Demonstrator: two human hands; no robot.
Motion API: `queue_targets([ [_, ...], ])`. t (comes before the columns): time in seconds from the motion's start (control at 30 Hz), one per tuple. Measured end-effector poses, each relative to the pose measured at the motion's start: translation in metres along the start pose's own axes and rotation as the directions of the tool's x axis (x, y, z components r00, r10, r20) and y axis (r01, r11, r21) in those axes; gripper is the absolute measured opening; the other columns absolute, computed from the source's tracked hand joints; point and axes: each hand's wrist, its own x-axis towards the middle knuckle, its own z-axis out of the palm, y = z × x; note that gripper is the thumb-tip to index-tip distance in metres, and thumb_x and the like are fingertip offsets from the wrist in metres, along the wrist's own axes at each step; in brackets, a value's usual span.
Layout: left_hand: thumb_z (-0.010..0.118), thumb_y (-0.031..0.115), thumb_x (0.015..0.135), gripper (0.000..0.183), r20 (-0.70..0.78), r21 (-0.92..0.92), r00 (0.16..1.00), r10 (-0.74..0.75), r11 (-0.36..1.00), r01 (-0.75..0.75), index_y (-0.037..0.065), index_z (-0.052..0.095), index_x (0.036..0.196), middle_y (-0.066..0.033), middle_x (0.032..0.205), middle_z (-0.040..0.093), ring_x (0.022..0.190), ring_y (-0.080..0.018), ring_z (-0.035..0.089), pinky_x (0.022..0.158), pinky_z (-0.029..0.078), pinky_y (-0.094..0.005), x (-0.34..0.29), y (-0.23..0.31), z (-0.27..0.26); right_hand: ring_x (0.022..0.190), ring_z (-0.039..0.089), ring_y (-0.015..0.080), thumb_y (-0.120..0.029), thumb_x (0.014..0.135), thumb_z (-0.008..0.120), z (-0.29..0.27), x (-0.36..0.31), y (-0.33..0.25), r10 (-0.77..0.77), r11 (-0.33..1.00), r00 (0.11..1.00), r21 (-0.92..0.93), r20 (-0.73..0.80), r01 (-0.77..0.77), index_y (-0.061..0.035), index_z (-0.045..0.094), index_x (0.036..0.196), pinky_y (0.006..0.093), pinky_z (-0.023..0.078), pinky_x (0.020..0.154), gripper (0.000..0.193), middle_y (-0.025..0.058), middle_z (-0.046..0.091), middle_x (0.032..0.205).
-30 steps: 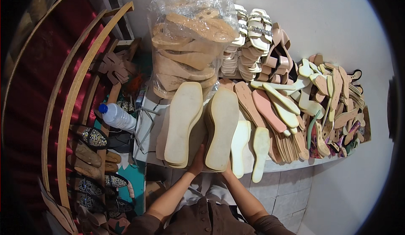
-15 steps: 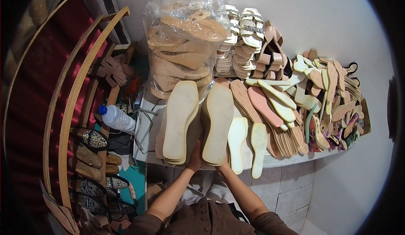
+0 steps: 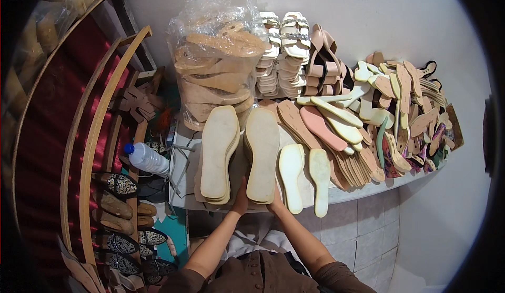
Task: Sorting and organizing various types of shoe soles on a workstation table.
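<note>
Both my hands are at the near end of a stack of cream insoles (image 3: 262, 156), one on either side of it. My left hand (image 3: 241, 197) presses on its left edge, the fingers partly hidden between this stack and its neighbour. My right hand (image 3: 275, 202) cups the right edge near the heel end, fingertips mostly hidden. Just to the left lies a second stack of cream insoles (image 3: 218, 153), with its layers showing along the edge. Smaller pale insoles (image 3: 291, 177) and a single narrow pale insole (image 3: 320, 182) lie to the right, overhanging the table's front edge.
Behind the stacks stands a clear plastic bag of tan wedge soles (image 3: 215, 67). White sandals (image 3: 294, 38) are piled beside it. Loose soles (image 3: 405, 93) heap up at the right of the table. At left are a water bottle (image 3: 149, 159) and a wooden rack (image 3: 97, 135) holding shoes.
The view has shifted slightly. The stack between my hands now looks more even, with less of its left-side layers showing. Both hands stay at its near end.
</note>
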Motion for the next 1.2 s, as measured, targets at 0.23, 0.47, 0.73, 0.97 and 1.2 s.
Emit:
queue_targets([
  [0.23,0.02,0.051,0.093,0.066,-0.1,0.107,0.995,-0.023,0.994,0.033,-0.002,0.032,0.131,-0.009,0.132,0.038,0.121,-0.0174,0.034,0.102,0.022,-0.0293,-0.003,-0.002,-0.005,0.132,0.015,0.0202,-0.042,0.095,0.02,-0.014,0.008,0.01,-0.029,0.998,0.998,-0.058,0.058,0.032,-0.0118,0.004,0.141,0.0303,0.014,0.106,0.057,0.0079,0.011,0.145],
  [0.47,0.02,0.051,0.093,0.067,-0.204,0.022,0.978,-0.032,0.999,0.037,-0.003,0.034,0.13,-0.0095,0.13,0.04,0.12,-0.0174,0.034,0.101,0.021,-0.0283,0.008,-0.06,-0.028,0.116,0.039,0.0166,-0.036,0.095,0.03,-0.028,0.013,0.03,0.023,0.998,0.999,0.054,-0.026,-0.021,-0.0021,0.031,0.132,0.0286,0.029,0.098,0.05,0.0086,0.04,0.129],
  [0.73,0.024,0.035,0.095,0.05,-0.43,0.191,0.845,0.319,0.946,-0.261,-0.003,0.037,0.125,-0.0111,0.125,0.042,0.116,-0.0196,0.038,0.098,0.026,-0.0293,-0.049,-0.068,0.018,0.127,0.028,0.0248,-0.03,0.096,0.024,-0.039,-0.049,-0.031,-0.246,0.808,0.953,-0.505,0.178,0.303,0.005,0.029,0.131,0.0318,0.018,0.105,0.05,0.0173,0.031,0.136],
  [0.97,0.04,0.013,0.09,0.026,-0.565,0.642,0.618,0.546,0.762,-0.087,-0.001,0.045,0.111,-0.0147,0.101,0.046,0.094,-0.0262,0.046,0.085,0.036,-0.034,-0.096,-0.073,0.109,0.12,0.037,0.0274,-0.015,0.091,0.036,-0.105,-0.084,-0.051,-0.398,0.598,0.891,-0.676,0.217,0.431,0.0051,0.037,0.125,0.0322,0.026,0.101,0.039,0.0188,0.041,0.127],
  [1.2,0.055,0.013,0.078,0.037,-0.167,0.902,0.707,0.688,0.396,-0.173,-0.001,0.046,0.111,-0.018,0.11,0.045,0.104,-0.0341,0.043,0.091,0.033,-0.041,-0.076,-0.072,0.151,0.122,0.036,0.0251,-0.013,0.092,0.038,-0.141,-0.082,-0.05,-0.181,0.785,0.972,-0.573,0.152,0.236,0.0042,0.03,0.13,0.0316,0.028,0.101,0.043,0.0183,0.036,0.132],
])
